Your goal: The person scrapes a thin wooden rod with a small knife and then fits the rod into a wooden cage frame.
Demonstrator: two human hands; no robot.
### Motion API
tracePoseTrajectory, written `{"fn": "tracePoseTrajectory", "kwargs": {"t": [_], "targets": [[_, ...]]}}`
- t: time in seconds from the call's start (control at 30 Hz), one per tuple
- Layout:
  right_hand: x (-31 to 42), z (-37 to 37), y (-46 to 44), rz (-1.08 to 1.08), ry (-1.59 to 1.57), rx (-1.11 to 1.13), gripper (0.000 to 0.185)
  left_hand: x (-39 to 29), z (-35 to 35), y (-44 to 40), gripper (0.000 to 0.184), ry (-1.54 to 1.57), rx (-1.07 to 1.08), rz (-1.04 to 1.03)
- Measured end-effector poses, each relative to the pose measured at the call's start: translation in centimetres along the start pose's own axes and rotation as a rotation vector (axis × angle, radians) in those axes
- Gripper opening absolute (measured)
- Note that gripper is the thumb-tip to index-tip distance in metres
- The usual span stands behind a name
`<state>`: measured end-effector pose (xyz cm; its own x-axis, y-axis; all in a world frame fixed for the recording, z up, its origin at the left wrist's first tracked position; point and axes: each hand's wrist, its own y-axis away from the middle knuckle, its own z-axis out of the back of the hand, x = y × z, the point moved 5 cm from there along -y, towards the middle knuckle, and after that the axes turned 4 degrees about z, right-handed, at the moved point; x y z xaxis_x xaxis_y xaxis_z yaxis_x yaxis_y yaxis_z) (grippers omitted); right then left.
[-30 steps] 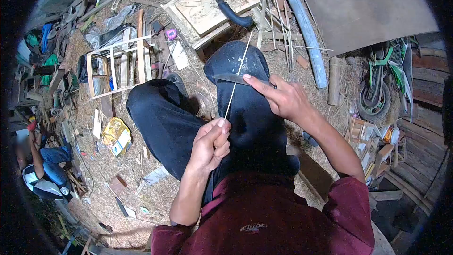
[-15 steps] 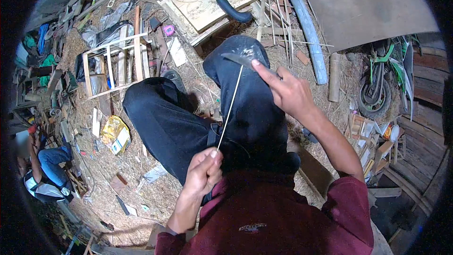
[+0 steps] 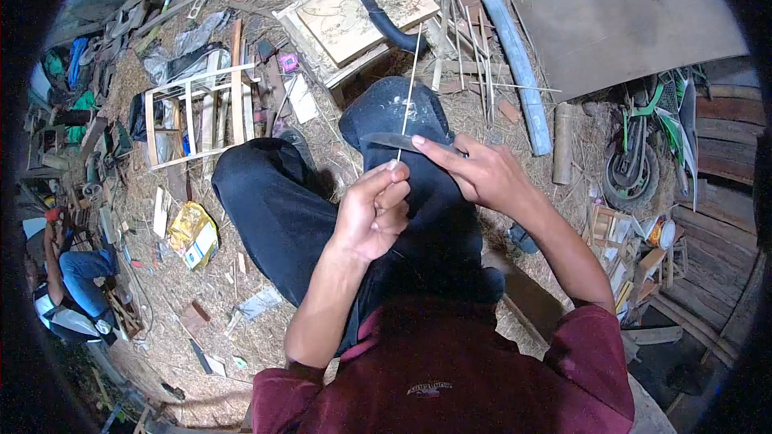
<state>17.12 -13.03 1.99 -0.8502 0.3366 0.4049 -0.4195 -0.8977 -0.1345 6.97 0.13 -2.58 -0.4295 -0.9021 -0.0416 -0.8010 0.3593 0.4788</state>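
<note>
A thin pale wooden stick (image 3: 412,88) slants up over my right knee, its near end pinched between the thumb and fingers of my left hand (image 3: 374,213). In my right hand (image 3: 486,173) is a knife (image 3: 388,139), its index finger stretched along the blade and its handle mostly hidden by the palm. The blade lies across the stick just beyond my left fingertips and seems to touch it. Both hands are above my right thigh, in dark trousers (image 3: 430,193). Pale shavings dust (image 3: 406,108) marks the knee.
A low wooden bench (image 3: 362,20) ahead carries a dark curved sheath-like object (image 3: 378,12). A wooden slatted frame (image 3: 197,108) and a yellow bag (image 3: 193,233) lie left. Another person (image 3: 80,281) sits far left. A metal sheet (image 3: 635,16) and a motorbike (image 3: 643,145) are right.
My left hand has moved forward, up to the knife, and the stick now reaches well past my knee. The knife has come slightly back toward me.
</note>
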Motion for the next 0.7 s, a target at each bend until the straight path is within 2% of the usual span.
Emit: {"fn": "tracePoseTrajectory", "kwargs": {"t": [0.1, 0.23, 0.4, 0.63, 0.7], "targets": [[-0.8, -0.1, -0.3, -0.064, 0.063, 0.016, 0.062, -0.3, 1.2, 0.3, 0.016, 0.115, 0.179, 0.068], [-1.2, -0.6, -0.4, -0.071, 0.042, 0.013, 0.063, 0.8, 2.8, 2.3, 0.015, 0.206, 0.185, 0.097], [-1.3, -0.6, -0.2, -0.105, 0.075, -0.005, 0.062, 2.9, 4.5, 5.0, 0.014, 0.252, 0.098, 0.136], [-2.9, -0.9, 0.6, -0.185, 0.031, -0.088, 0.064, 6.4, 7.6, 10.9, 0.021, 0.127, -0.083, 0.214], [-3.0, -0.8, 0.8, -0.183, -0.111, -0.167, 0.064, 5.6, 7.5, 10.7, 0.023, -0.024, -0.156, 0.103]]}}
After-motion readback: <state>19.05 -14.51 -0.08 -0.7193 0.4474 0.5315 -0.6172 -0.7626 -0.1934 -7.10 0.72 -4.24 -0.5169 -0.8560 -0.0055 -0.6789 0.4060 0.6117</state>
